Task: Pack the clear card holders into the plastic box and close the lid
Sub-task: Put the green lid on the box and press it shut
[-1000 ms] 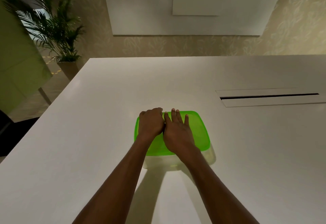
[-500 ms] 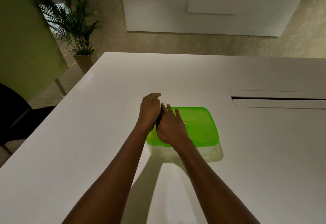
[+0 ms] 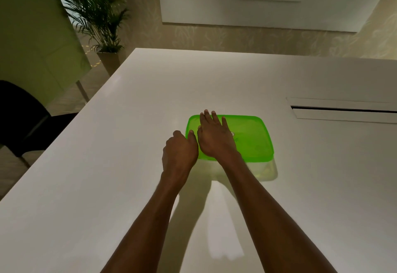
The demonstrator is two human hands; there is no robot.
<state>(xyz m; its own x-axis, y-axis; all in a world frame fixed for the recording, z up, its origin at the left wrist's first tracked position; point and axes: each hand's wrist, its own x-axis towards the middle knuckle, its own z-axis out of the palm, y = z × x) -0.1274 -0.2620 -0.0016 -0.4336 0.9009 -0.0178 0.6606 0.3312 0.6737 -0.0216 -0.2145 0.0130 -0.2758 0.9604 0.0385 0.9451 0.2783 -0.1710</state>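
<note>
The plastic box (image 3: 265,170) has clear walls and stands on the white table (image 3: 103,165) with its green lid (image 3: 251,139) lying on top. My right hand (image 3: 214,138) rests flat on the left half of the lid, fingers spread and pointing away from me. My left hand (image 3: 179,153) is curled at the box's left edge, thumb on the lid's rim and fingers bent down over the side. No clear card holders show; the box's contents are hidden by the lid and my arms.
A long cable slot (image 3: 343,109) is cut into the table at the right. A black chair (image 3: 19,122) stands off the table's left edge, with a potted palm (image 3: 96,14) and a green panel beyond it.
My left hand slid back from the lid's far left corner to the near left edge. My right hand stays flat on the lid and has moved a little further across it.
</note>
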